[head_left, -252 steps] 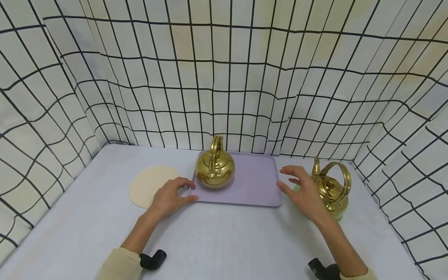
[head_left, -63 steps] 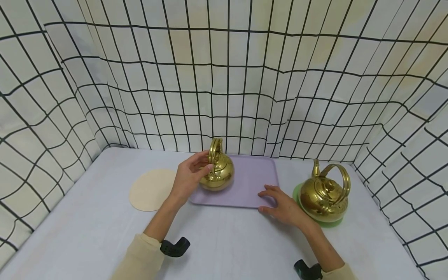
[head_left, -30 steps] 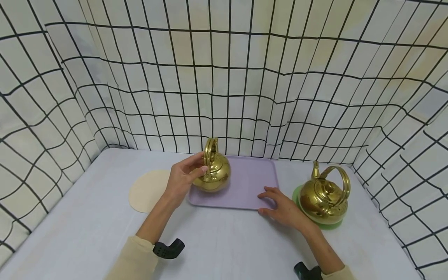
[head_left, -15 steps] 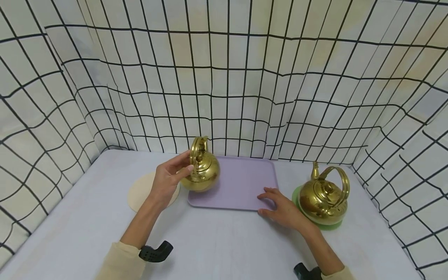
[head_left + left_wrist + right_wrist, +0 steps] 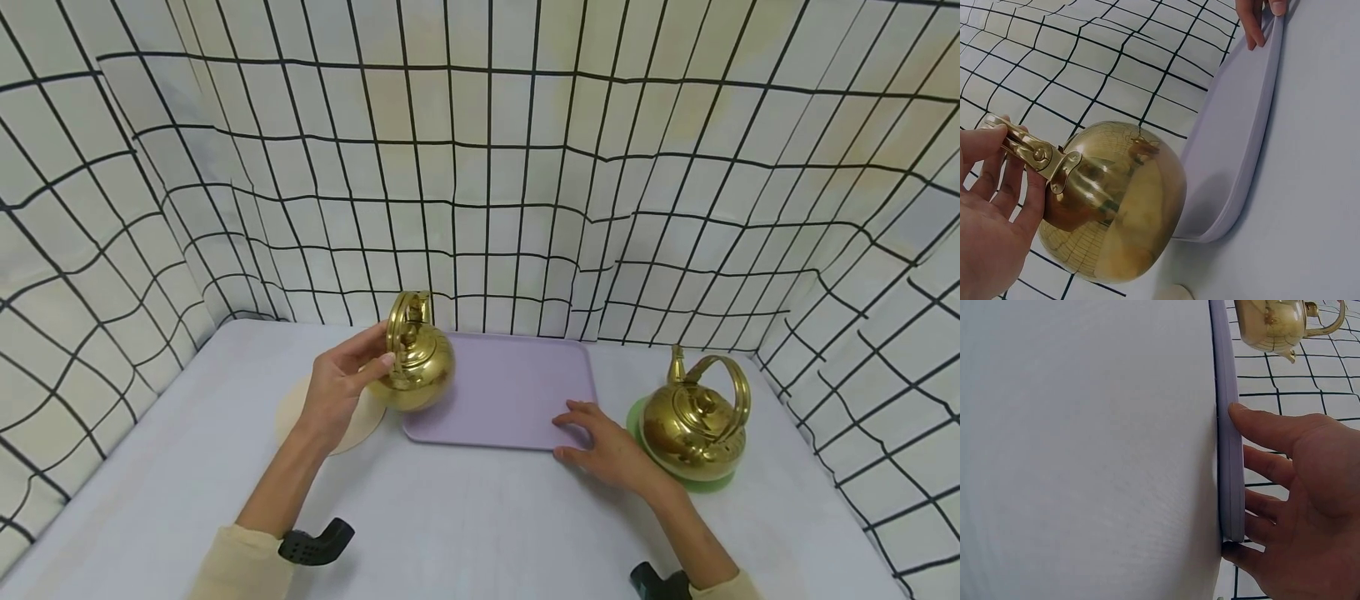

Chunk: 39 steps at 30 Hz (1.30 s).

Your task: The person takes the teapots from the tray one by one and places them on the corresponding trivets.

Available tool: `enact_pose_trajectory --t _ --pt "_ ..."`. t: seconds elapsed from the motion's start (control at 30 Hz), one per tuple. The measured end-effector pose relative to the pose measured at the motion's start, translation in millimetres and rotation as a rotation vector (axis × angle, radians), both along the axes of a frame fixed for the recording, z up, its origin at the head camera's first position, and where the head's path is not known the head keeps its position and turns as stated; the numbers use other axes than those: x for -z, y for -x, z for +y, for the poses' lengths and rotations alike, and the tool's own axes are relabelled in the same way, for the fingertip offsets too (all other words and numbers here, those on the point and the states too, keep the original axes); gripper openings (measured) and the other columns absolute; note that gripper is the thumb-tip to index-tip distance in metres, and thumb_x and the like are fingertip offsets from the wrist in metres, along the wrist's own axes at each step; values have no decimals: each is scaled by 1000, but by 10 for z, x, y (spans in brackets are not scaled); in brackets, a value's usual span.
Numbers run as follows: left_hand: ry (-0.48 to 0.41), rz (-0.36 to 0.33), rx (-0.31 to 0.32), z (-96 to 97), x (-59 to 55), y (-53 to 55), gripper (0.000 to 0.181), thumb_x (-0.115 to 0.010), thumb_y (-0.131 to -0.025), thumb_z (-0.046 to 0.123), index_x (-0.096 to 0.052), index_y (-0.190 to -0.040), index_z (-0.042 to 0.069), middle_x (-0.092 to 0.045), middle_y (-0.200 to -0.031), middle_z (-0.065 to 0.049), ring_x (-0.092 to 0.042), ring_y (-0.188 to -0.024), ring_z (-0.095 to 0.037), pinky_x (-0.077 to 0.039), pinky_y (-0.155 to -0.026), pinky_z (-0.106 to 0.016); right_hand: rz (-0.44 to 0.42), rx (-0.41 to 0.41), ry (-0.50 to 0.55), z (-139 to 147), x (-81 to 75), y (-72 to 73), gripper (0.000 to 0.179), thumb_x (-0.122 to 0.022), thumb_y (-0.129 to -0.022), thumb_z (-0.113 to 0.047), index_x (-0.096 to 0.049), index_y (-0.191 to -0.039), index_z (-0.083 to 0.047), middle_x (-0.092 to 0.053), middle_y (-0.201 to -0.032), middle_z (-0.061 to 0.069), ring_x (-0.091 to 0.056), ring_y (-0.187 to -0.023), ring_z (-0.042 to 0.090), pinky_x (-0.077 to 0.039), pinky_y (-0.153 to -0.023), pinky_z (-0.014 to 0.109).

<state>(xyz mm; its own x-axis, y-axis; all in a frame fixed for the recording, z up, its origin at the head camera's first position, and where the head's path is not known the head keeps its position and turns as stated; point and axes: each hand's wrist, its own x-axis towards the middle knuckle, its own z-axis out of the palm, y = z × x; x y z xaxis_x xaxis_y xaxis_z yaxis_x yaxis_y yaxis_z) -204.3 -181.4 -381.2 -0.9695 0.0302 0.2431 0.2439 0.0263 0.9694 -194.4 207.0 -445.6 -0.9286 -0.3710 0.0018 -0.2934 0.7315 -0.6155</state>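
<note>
My left hand (image 5: 341,383) grips the handle of a brass kettle (image 5: 417,371), thumb on the near side and fingers behind. The kettle hangs over the left end of a lilac tray (image 5: 517,387), partly past its edge. In the left wrist view the kettle (image 5: 1122,206) is off the tray, its rounded body to the right of the fingers. At the tray's front right corner, my right hand (image 5: 607,446) holds the rim. Its thumb lies on the outer side, while fingers reach over into the tray. A cream round mat (image 5: 360,425) is partly hidden behind the left hand.
To the right, a second brass kettle (image 5: 693,425) stands on a green round mat (image 5: 708,482), close to my right forearm. A white cloth (image 5: 465,517) covers the table. White walls with a black grid (image 5: 487,208) enclose it at the back and sides.
My left hand, earlier at the tray's left edge, took the kettle's handle, lifted it and moved it left. My right hand came to the tray's front right corner and stays there.
</note>
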Motion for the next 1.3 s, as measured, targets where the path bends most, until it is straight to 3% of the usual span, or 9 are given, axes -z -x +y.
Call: enact_pose_trajectory --t 0.3,0.67,1.3 --pt "-25 8 -28 -95 -27 -53 52 -68 -99 6 -53 -149 0 -75 -116 18 -67 -111 1 -53 -94 -14 5 2 -3 4 -4 3 43 -77 -95 -27 -68 -133 -12 -48 -158 23 -43 -148 49 -39 -118 65" --pt "-75 50 -8 -210 12 -79 49 -67 -99 3 -56 -147 2 -75 -120 17 -68 -113 2 -52 -98 -12 -2 11 -1 9 -17 -4 43 -77 -94 -28 -68 -133 -12 -47 -159 23 -42 -149 49 -38 -119 66" --pt "-117 69 -44 -353 62 -136 47 -67 -98 0 -60 -145 3 -76 -115 13 -70 -106 0 -54 -92 -14 -33 25 7 4 -11 -6 44 -77 -94 -28 -67 -134 -13 -45 -161 22 -39 -151 49 -34 -121 66"
